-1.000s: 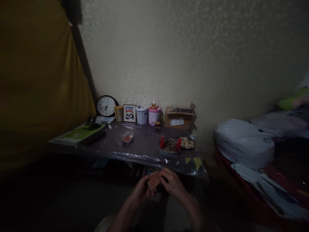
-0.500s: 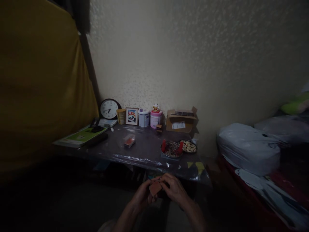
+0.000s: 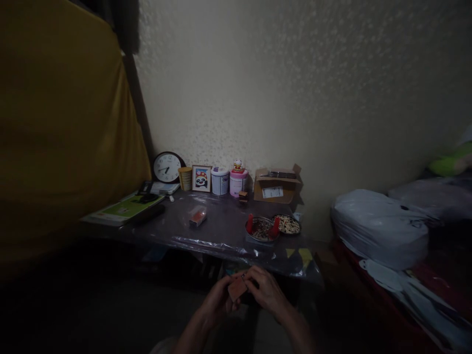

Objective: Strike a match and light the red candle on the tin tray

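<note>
"Where is the small reddish block?"

"In front of the near edge of the tabletop (image 3: 221, 223), off it, between both hands. The small reddish block (image 3: 237, 289) sits tilted, its flat face turned toward the wearer."

"And the left hand (image 3: 217, 299)?"

"Curled around the block's left side, some fingertips showing just below it. The right hand (image 3: 266, 293) pinches at its upper right corner, thumb and forefinger close together. What exactly lies between those two tips is too dark to tell."

"What is on the tabletop?"

"A clear-wrapped packet (image 3: 198, 216) with an orange-red face lies left of the middle. Near the right edge stands a round metal dish (image 3: 262, 241) of small dark and pale bits, with two red pieces (image 3: 276, 227) upright at its sides. A dark round tray (image 3: 291, 233) of pale sticks is just behind it, to the right."

"Along the far edge?"

"From the far left corner: a round clock (image 3: 167, 167), a yellow cup (image 3: 185, 178), a framed panda picture (image 3: 201, 178), a white tub (image 3: 220, 182), a pink tub (image 3: 238, 183) with a figurine (image 3: 238, 165) on top, then a cardboard box (image 3: 273, 192) toward the far right corner."

"The near right corner?"

"Yellow patches (image 3: 305, 256) show there."
</note>
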The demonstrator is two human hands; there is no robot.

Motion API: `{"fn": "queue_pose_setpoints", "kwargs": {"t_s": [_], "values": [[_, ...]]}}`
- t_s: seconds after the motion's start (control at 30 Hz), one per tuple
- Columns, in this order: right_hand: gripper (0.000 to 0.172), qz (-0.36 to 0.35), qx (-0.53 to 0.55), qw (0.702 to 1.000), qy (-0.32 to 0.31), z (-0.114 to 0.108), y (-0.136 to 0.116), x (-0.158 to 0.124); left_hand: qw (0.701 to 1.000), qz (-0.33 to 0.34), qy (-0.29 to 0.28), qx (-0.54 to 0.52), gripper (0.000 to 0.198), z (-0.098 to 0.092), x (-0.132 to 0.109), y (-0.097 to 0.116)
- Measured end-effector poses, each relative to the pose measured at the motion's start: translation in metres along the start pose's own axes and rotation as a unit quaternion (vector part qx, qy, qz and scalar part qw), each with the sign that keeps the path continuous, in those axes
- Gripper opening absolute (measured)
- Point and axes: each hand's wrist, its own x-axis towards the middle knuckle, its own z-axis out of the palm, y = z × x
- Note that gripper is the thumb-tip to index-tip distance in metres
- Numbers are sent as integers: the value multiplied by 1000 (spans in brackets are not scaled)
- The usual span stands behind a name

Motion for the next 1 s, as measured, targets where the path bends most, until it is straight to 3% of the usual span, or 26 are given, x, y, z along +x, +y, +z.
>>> {"fn": "queue_pose_setpoints", "kwargs": {"t_s": [0.43, 1.0], "values": [[10, -1, -3, 1000, -1, 1, 1, -1, 1000, -12, 20, 5, 31, 5, -4, 2], [12, -7, -17, 1000, -17, -3, -4, -2, 1000, -9, -11, 7, 33, 0, 0, 0]]}}
